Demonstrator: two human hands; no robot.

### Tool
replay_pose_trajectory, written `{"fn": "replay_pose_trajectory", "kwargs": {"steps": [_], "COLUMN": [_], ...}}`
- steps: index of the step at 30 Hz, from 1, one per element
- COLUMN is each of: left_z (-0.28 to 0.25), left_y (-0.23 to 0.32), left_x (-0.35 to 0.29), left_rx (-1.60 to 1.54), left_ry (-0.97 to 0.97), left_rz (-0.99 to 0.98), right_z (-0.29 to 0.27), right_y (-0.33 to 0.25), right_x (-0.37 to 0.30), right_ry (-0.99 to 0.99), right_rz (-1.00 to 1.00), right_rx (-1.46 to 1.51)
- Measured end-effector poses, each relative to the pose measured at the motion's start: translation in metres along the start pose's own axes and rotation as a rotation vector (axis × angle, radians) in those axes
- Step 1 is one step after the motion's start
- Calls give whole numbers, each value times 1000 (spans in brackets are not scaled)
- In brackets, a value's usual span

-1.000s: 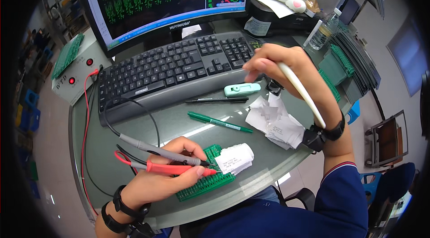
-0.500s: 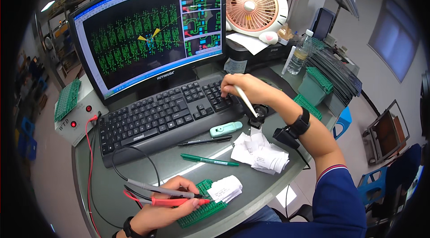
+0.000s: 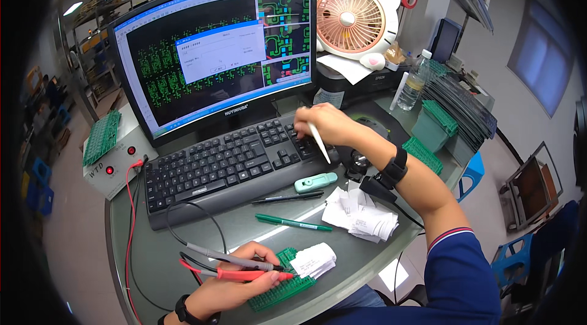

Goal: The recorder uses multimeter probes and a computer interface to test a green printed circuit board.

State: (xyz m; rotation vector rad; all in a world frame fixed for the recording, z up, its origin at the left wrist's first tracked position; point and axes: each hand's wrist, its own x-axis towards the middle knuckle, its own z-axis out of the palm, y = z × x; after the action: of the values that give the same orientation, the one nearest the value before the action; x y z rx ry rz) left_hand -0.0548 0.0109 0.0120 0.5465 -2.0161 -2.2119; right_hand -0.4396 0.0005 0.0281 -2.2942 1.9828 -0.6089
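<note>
My left hand point(image 3: 241, 288) is closed round two test probes, one red point(image 3: 244, 275) and one grey point(image 3: 214, 254). Their tips are over a green circuit board panel point(image 3: 278, 296) on the table, beside a small stack of white paper slips point(image 3: 313, 260) lying on the board. Whether the tips touch the board is too small to tell. At the right end of the black keyboard point(image 3: 223, 169), my right hand point(image 3: 327, 123) rests fingers on the number keys. A slim white stick-like tool point(image 3: 318, 143) is held in that hand and slants down toward the table.
A monitor point(image 3: 235, 108) stands behind the keyboard. A grey box point(image 3: 119, 169) feeds the probe cables at left. Pens point(image 3: 293, 222), a mint-green gadget point(image 3: 315, 182) and crumpled paper slips point(image 3: 361, 215) lie in front. A fan point(image 3: 348, 19), bottle point(image 3: 414, 88) and stacked boards point(image 3: 458, 105) are at right.
A pale dialog window has appeared over the green layout on the monitor. My right hand has shifted slightly on the number keys, and the white tool stands steeper. The probes stay over the board.
</note>
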Motion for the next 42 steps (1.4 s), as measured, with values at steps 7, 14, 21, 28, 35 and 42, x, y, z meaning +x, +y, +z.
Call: {"fn": "replay_pose_trajectory", "kwargs": {"steps": [7,14,21,28,35,42], "left_z": [-1,-4,-3,-4,-10,-53], "left_y": [1,3,-1,-4,10,11], "left_x": [1,-4,1,-1,-5,3], "left_rx": [18,52,42,71,-101,199], "left_ry": [-8,10,-85,-78,-33,387], "left_rz": [2,-5,-7,61,92,288], "right_z": [-6,0,5,-18,-16,-6], "right_y": [8,2,-17,-36,-15,-4], "right_x": [-14,-1,-20,-50,-71,-73], "right_ry": [159,153,75,264,314,445], "right_rz": [154,60,-150,367,366,336], "right_rx": [203,44,-85,150,322,372]}}
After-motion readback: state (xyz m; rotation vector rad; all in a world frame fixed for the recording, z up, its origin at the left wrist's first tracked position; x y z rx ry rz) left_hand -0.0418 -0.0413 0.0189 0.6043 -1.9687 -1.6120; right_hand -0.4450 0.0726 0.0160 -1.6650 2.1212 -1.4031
